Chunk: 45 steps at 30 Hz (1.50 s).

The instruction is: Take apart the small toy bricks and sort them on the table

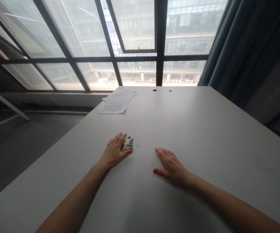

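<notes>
My left hand (116,149) rests by a small cluster of grey, yellow, white and black pieces (129,143) that look like toy building bricks. Its fingers and thumb are spread, with the fingers partly covering the cluster's left side and the thumb along its near edge. Part of the cluster is hidden under the hand. To the right, my right hand (171,164) is low over the white table (203,136), thumb and fingers apart and nothing between them. A stretch of tabletop separates it from the pieces.
Several loose printed sheets (118,103) overlap near the table's far left edge. Two small round cable holes (155,90) sit by the far edge. Large windows (140,29) stand behind, and a dark curtain (237,42) hangs at the right.
</notes>
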### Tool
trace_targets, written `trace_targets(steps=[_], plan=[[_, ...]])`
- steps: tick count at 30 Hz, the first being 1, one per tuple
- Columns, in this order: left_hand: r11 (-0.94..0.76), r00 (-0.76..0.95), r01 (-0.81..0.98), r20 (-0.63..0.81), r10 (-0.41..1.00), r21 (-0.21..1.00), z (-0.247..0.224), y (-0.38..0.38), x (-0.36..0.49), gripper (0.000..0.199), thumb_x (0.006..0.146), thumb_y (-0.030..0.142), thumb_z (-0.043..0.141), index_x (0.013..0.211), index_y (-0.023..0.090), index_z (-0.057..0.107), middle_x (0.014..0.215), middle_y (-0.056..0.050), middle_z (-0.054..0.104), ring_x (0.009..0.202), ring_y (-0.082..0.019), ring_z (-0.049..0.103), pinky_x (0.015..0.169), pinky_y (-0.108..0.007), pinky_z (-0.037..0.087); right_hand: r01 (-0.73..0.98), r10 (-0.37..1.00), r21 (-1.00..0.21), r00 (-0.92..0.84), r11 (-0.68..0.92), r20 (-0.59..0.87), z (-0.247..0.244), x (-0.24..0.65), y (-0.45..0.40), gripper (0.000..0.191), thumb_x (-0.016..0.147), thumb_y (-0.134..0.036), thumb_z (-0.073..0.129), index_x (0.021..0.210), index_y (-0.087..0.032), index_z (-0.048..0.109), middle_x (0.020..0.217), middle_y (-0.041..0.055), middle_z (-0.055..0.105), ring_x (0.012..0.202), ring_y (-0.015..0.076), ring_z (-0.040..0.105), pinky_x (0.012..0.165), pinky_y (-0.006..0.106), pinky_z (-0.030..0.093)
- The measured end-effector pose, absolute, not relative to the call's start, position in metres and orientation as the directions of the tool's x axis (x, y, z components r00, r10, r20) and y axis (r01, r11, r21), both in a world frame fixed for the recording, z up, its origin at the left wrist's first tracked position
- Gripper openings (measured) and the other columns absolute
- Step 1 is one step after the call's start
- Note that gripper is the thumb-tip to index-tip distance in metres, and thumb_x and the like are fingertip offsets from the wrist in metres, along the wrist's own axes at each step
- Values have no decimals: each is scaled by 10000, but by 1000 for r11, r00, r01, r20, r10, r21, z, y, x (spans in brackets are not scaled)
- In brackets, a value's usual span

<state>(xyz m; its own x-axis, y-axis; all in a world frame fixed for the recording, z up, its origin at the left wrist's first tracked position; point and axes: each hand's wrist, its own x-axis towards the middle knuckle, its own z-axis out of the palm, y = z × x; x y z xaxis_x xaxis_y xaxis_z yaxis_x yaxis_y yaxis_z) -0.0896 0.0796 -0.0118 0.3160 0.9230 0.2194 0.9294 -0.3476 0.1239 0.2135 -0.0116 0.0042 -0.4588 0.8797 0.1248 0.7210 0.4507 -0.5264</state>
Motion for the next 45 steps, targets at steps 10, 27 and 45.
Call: trace_targets(steps=[10, 27, 45], plan=[[-541, 530, 832, 111, 841, 125, -9, 89, -25, 637, 881, 586, 416, 1417, 244, 383, 1516, -66, 330, 1417, -298, 236, 1146, -508, 192, 801, 838, -251, -537, 544, 103, -7, 177, 46, 956, 840, -733, 331, 1454, -3, 272, 1527, 229, 224, 1428, 340, 160, 1156, 501, 112], [-622, 568, 582, 285, 772, 523, 0, 72, 76, 618, 910, 481, 451, 1416, 144, 341, 1466, -135, 393, 1373, -237, 335, 1135, -405, 301, 912, 932, -193, -352, 363, 92, -12, 291, -3, 900, 841, -680, 429, 1471, -60, 261, 1523, 198, 267, 1417, 320, 216, 1152, 512, 168], [-596, 545, 769, 252, 800, 231, -11, 55, 28, 559, 927, 428, 412, 1429, 192, 336, 1500, -92, 356, 1395, -251, 298, 1144, -457, 247, 839, 867, -220, -471, 498, 162, -11, 259, 49, 964, 828, -734, 369, 1484, -51, 189, 1536, 204, 228, 1431, 301, 172, 1157, 485, 140]])
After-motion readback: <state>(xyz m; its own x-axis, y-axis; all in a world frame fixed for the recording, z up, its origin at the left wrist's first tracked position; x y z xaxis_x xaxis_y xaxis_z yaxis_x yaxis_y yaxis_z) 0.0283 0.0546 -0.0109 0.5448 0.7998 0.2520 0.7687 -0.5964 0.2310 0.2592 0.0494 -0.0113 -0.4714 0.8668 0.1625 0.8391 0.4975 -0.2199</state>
